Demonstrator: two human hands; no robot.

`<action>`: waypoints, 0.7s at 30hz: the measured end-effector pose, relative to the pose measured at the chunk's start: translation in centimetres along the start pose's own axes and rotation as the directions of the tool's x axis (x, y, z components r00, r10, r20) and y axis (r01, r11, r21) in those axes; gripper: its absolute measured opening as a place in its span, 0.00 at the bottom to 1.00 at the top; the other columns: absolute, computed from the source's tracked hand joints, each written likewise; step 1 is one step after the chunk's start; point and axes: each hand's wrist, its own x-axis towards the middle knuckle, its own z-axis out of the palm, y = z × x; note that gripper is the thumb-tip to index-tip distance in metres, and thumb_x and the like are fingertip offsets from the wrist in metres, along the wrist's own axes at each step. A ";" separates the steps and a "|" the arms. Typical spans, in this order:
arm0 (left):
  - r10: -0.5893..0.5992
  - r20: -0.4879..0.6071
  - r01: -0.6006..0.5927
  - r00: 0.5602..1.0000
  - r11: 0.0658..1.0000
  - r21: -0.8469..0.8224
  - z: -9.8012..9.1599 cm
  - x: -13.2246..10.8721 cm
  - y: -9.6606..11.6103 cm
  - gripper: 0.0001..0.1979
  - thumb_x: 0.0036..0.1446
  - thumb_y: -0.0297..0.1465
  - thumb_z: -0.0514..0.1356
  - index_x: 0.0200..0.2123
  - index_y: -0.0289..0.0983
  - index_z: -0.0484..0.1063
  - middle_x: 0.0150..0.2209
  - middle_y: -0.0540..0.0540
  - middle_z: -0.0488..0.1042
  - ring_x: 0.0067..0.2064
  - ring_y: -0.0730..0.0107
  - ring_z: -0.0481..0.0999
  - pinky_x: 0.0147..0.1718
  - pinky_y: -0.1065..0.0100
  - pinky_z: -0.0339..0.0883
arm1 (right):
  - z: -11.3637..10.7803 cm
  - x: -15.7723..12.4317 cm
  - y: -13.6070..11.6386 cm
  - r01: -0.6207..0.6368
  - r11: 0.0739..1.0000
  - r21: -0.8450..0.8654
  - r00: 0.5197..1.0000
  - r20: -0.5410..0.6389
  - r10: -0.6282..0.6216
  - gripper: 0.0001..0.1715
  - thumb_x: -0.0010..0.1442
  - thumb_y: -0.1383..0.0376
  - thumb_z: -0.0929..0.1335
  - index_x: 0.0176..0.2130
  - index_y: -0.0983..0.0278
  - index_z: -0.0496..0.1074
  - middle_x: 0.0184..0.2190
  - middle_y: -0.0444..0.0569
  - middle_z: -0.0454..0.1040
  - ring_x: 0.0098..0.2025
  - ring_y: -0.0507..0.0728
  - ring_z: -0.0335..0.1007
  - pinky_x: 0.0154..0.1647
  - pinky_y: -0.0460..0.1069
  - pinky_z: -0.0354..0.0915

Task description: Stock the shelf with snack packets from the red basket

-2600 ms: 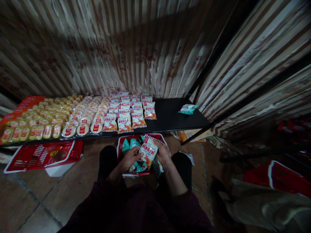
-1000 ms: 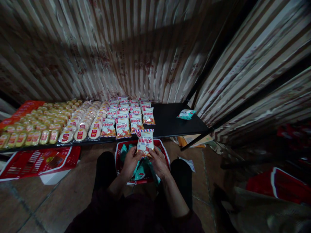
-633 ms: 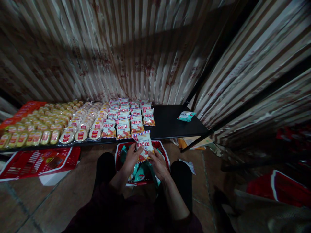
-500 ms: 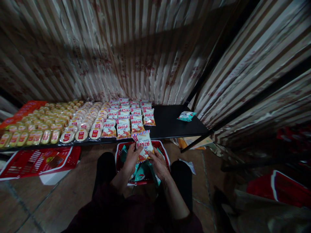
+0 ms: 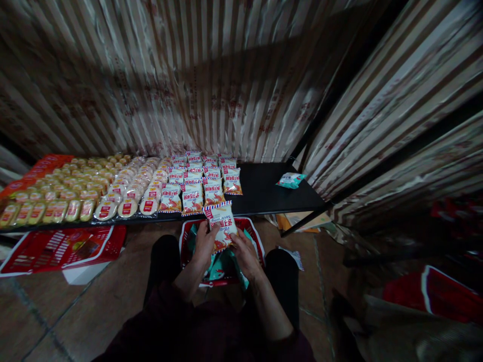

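Between my hands is a white and orange snack packet (image 5: 222,226) with red lettering and a striped top edge. My left hand (image 5: 204,245) pinches its left side, and my right hand (image 5: 244,251) grips its lower right. Both hold it above a red basket (image 5: 260,245) on the floor between my knees. Teal packets (image 5: 221,266) lie in the basket, partly covered by my hands and arms. Just beyond, similar white and orange packets (image 5: 192,197) stand in rows on a black shelf (image 5: 260,193).
Left along the shelf are rows of round wrapped cakes (image 5: 127,207) and yellow wrapped cakes (image 5: 56,211). A single teal packet (image 5: 290,180) lies near the shelf's right end. Another red basket (image 5: 64,249) is under the shelf at left. Striped curtains (image 5: 226,75) hang behind.
The packet in my hands has tipped slightly and sits a little higher and to the left. Both hands keep their grip; the packets on the shelf look the same.
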 end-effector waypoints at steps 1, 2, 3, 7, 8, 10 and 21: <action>0.012 0.006 -0.012 1.000 1.000 0.002 0.0 0.0 0.0 0.26 0.42 0.44 0.68 0.41 0.34 0.70 0.42 0.40 0.77 0.40 0.61 0.78 0.39 0.62 0.70 | 0.0 0.0 0.0 0.002 1.000 -0.007 1.000 0.000 -0.002 0.15 0.50 0.57 0.73 0.40 0.57 0.76 0.40 0.45 0.79 0.38 0.58 0.74 0.39 0.51 0.67; 0.023 0.014 -0.023 1.000 1.000 0.003 0.0 0.0 0.0 0.26 0.42 0.44 0.68 0.41 0.34 0.70 0.43 0.39 0.77 0.41 0.60 0.78 0.41 0.61 0.70 | 0.0 -0.1 0.0 0.006 1.000 -0.017 1.000 0.003 -0.006 0.16 0.50 0.55 0.73 0.40 0.56 0.75 0.40 0.45 0.79 0.39 0.58 0.74 0.39 0.51 0.67; 0.031 0.019 -0.031 0.999 1.000 0.004 0.0 0.0 0.1 0.25 0.43 0.44 0.68 0.41 0.35 0.70 0.43 0.39 0.77 0.42 0.60 0.78 0.42 0.61 0.70 | 0.0 -0.1 0.0 0.010 1.000 -0.029 1.000 0.008 -0.010 0.17 0.51 0.54 0.72 0.41 0.56 0.75 0.41 0.45 0.78 0.39 0.58 0.74 0.39 0.51 0.67; 0.042 0.031 -0.042 0.999 0.999 0.014 0.2 -0.2 0.3 0.24 0.43 0.43 0.68 0.40 0.35 0.69 0.44 0.39 0.77 0.43 0.59 0.78 0.43 0.60 0.71 | -0.2 0.0 0.2 0.024 0.998 -0.059 1.000 0.022 -0.022 0.20 0.51 0.54 0.73 0.44 0.57 0.74 0.41 0.45 0.79 0.39 0.58 0.74 0.38 0.51 0.67; 0.039 0.032 -0.040 0.999 0.999 0.013 0.3 -0.2 0.4 0.25 0.43 0.43 0.68 0.40 0.35 0.69 0.43 0.39 0.78 0.42 0.60 0.78 0.42 0.60 0.71 | -0.2 0.0 0.3 0.025 0.998 -0.061 0.999 0.022 -0.024 0.20 0.51 0.54 0.73 0.44 0.57 0.74 0.41 0.45 0.79 0.39 0.58 0.74 0.38 0.51 0.67; 0.028 0.035 -0.028 0.999 1.000 0.009 0.5 -0.3 0.5 0.26 0.42 0.44 0.69 0.40 0.35 0.69 0.42 0.39 0.78 0.40 0.60 0.78 0.41 0.60 0.71 | -0.2 0.1 0.3 0.030 0.998 -0.061 0.999 0.015 -0.029 0.20 0.51 0.55 0.73 0.43 0.57 0.74 0.40 0.45 0.79 0.38 0.58 0.75 0.38 0.51 0.68; 0.226 -0.097 -0.185 0.969 0.929 0.319 0.6 -0.8 0.8 0.23 0.48 0.35 0.65 0.48 0.36 0.68 0.48 0.38 0.72 0.49 0.59 0.72 0.50 0.58 0.64 | -0.6 0.9 0.7 0.118 0.993 -0.009 0.983 -0.139 -0.118 0.24 0.48 0.55 0.74 0.45 0.59 0.73 0.37 0.46 0.79 0.38 0.58 0.75 0.42 0.53 0.69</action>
